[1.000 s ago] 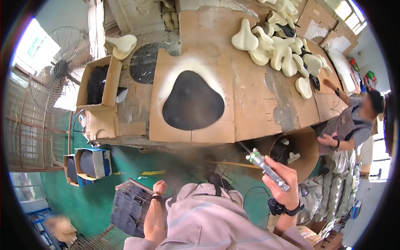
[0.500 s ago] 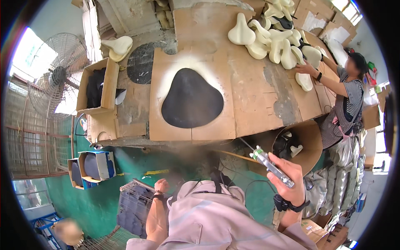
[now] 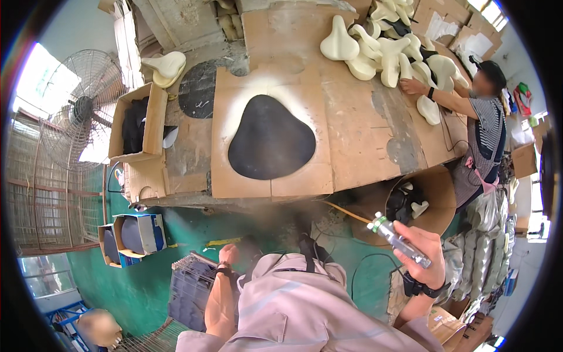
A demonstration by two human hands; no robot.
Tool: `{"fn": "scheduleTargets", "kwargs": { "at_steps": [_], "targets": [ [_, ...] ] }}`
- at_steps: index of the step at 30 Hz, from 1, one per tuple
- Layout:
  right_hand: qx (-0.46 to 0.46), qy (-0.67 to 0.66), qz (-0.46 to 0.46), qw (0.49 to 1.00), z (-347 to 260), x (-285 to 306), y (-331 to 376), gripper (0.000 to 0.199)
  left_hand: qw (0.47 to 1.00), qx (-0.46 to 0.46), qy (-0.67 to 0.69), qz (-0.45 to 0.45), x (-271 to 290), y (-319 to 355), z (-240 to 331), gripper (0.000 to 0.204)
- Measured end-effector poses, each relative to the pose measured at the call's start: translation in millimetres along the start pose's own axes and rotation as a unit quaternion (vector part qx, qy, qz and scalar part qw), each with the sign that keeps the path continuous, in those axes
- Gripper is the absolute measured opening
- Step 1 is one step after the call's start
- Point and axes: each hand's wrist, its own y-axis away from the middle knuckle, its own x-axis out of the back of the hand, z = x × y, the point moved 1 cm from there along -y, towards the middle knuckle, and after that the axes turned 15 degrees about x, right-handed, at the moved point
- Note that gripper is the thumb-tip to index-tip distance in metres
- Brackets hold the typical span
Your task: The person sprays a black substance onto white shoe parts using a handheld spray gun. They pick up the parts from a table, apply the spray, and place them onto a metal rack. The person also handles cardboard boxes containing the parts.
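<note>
My right hand (image 3: pixel 421 253) is wrapped round a clear, tube-shaped tool (image 3: pixel 402 239) with a green and white end, held in front of the table edge. An orange hose-like line (image 3: pixel 346 211) runs close to the tool's tip; whether it joins there I cannot tell. My left hand (image 3: pixel 229 254) hangs low at my side, its fingers curled and nothing visible in them. On a cardboard sheet (image 3: pixel 229 189) lies a flat black rounded-triangular piece (image 3: pixel 271 138), with whitish overspray around its upper edge.
Cream foam bicycle saddles (image 3: pixel 340 40) are heaped at the far right, where a co-worker (image 3: pixel 489 111) reaches in. A carton of dark pieces (image 3: pixel 155 120) stands at the left. Below the table are a large round cardboard bin (image 3: pixel 443 205), a wire basket (image 3: pixel 193 287) and small boxes (image 3: pixel 153 234).
My right hand has moved right and slightly down with the tool. The co-worker's hand has shifted left among the saddles. The black piece stays where it was.
</note>
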Motion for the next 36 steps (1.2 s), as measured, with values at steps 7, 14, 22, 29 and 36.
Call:
{"fn": "scheduleTargets", "kwargs": {
  "at_steps": [7, 14, 22, 29, 36],
  "targets": [
    [-0.020, -0.072, -0.030, 0.997, 4.2, -30.5, 8.8, 0.059, 0.989, -0.147, -0.021, 0.024, -78.1, 46.6, 126.6, 0.032],
    [-0.035, -0.046, 0.079, 0.995, -2.6, -42.9, -5.3, 0.056, 0.911, -0.320, -0.149, 0.216, -137.9, -14.3, 227.3, 0.033],
    [-0.098, 0.012, 0.113, 0.989, 7.8, -15.9, 28.7, 0.056, 0.836, -0.231, -0.267, 0.419, -216.1, 25.0, 296.3, 0.038],
    [-0.121, -0.039, 0.164, 0.978, 36.5, -18.1, 32.1, 0.053, 0.884, -0.258, -0.111, 0.373, -218.1, 12.3, 308.0, 0.032],
    [-0.083, -0.118, 0.094, 0.985, 76.2, -37.6, 17.3, 0.053, 0.845, -0.114, 0.383, -0.355, -206.4, -12.5, 317.9, 0.004]
  ]
}}
